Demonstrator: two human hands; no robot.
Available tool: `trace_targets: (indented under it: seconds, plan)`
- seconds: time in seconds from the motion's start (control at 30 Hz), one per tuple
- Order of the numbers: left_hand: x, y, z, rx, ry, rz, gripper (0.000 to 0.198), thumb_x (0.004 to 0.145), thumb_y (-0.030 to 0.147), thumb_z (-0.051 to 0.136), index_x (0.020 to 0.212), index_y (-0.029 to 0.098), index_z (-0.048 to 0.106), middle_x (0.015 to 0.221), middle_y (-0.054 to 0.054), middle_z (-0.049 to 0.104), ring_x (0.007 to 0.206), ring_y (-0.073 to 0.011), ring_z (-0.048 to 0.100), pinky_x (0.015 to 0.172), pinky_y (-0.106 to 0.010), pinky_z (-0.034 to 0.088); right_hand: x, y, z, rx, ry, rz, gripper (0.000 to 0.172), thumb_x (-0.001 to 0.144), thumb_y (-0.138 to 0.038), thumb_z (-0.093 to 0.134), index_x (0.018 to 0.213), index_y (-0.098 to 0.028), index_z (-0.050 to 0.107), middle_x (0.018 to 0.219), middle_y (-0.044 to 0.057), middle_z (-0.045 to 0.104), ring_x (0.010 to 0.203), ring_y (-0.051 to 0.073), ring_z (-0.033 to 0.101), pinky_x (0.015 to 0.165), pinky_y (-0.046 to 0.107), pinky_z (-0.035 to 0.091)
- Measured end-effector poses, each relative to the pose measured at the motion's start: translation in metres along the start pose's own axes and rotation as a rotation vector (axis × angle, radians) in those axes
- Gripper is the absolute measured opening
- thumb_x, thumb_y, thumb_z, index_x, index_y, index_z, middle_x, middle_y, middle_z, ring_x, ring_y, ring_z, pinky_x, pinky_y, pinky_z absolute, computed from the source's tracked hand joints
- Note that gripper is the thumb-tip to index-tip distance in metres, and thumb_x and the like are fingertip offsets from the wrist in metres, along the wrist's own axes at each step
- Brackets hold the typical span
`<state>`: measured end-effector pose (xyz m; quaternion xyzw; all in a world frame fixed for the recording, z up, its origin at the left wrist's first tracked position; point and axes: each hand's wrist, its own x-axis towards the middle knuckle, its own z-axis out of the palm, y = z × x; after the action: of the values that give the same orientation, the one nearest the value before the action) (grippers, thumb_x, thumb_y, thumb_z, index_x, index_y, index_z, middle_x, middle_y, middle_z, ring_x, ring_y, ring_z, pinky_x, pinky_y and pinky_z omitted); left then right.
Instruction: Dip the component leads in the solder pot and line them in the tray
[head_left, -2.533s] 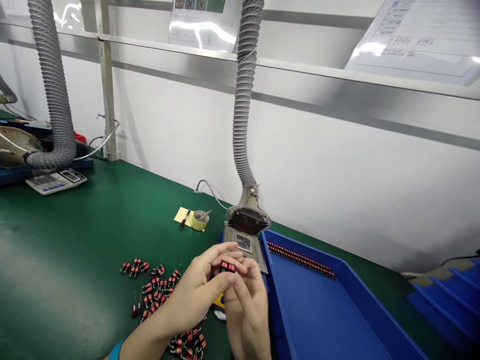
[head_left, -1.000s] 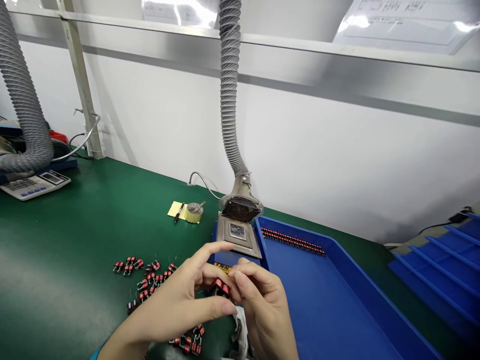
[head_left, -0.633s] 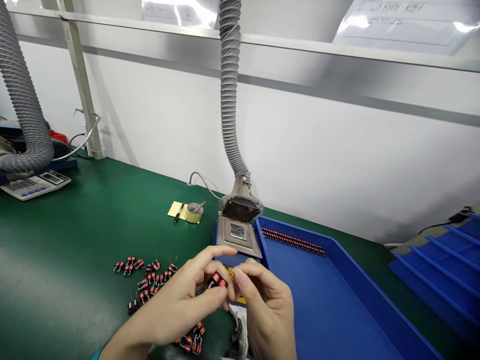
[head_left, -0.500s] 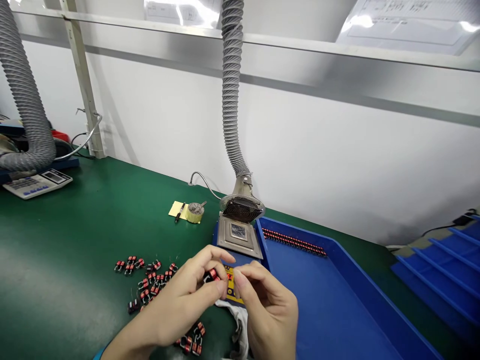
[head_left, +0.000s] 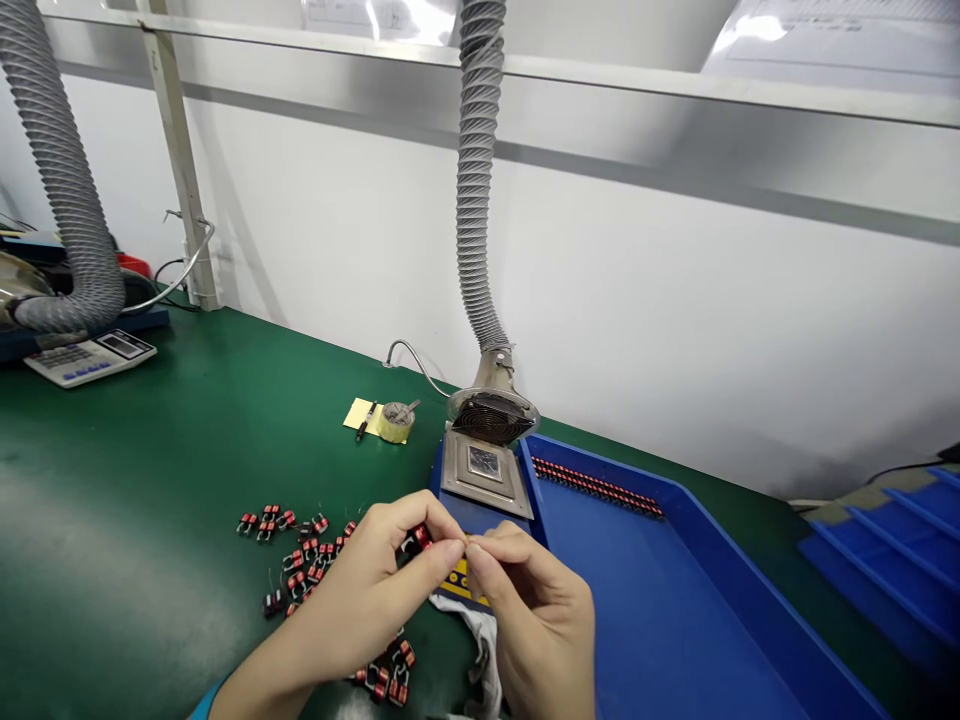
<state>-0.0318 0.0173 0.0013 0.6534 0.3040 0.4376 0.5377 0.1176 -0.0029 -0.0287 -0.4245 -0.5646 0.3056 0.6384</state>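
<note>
A small red-and-black coil (head_left: 417, 540) with wire leads is held in the curled fingers of my left hand (head_left: 367, 600), partly hidden by them. The left thumb and index fingertip meet the pinched fingertips of my right hand (head_left: 536, 610). What the right fingers grip is too small to make out. Both hands are above the yellow control panel (head_left: 466, 586) of a solder pot (head_left: 487, 480), whose square bath looks shiny. Many similar coils (head_left: 307, 560) lie loose on the green table to the left, some hidden behind my left forearm.
A blue tray (head_left: 652, 580) stands at the right, with coils (head_left: 596, 485) in rows along its far edge. A ribbed duct (head_left: 476, 200) ends in a fume hood over the pot. A round tub (head_left: 396, 422) and pen (head_left: 366, 422) lie beyond; a white cloth (head_left: 484, 640) is below my hands.
My left thumb and index finger have closed together and moved right to meet my right fingertips, covering more of the yellow panel. The camera view has shifted slightly.
</note>
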Motion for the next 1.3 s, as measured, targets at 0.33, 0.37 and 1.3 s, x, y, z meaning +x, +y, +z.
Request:
trace_targets:
  seconds: [0.33, 0.37, 1.3]
  plan:
    - [-0.003, 0.004, -0.002, 0.201, -0.008, 0.04, 0.021, 0.095, 0.026, 0.047, 0.076, 0.019, 0.054, 0.072, 0.003, 0.056, 0.069, -0.0122, 0.048, 0.066, -0.023, 0.037, 0.0, -0.009, -0.008, -0.113, -0.098, -0.336, 0.027, 0.085, -0.007, 0.061, 0.1, -0.028, 0.07, 0.076, 0.0, 0.066, 0.069, 0.015, 0.06, 0.063, 0.027, 0.048]
    - [-0.004, 0.004, -0.002, 0.23, -0.013, 0.052, 0.022, 0.096, 0.025, 0.046, 0.077, 0.019, 0.054, 0.073, 0.003, 0.056, 0.069, -0.0119, 0.048, 0.066, -0.022, 0.037, 0.001, -0.009, -0.007, -0.15, -0.073, -0.376, 0.033, 0.085, -0.004, 0.06, 0.104, -0.029, 0.07, 0.078, 0.0, 0.067, 0.07, 0.015, 0.061, 0.063, 0.027, 0.048]
    - [-0.002, -0.009, -0.003, 0.876, 0.003, 0.627, 0.028, 0.093, 0.006, 0.035, 0.078, 0.016, 0.056, 0.062, -0.002, 0.057, 0.054, -0.015, 0.045, 0.052, -0.028, 0.033, -0.002, -0.005, 0.003, 0.212, -0.139, 0.111, 0.038, 0.098, -0.035, 0.047, 0.063, -0.021, 0.051, 0.055, -0.003, 0.045, 0.051, 0.011, 0.043, 0.051, 0.024, 0.038]
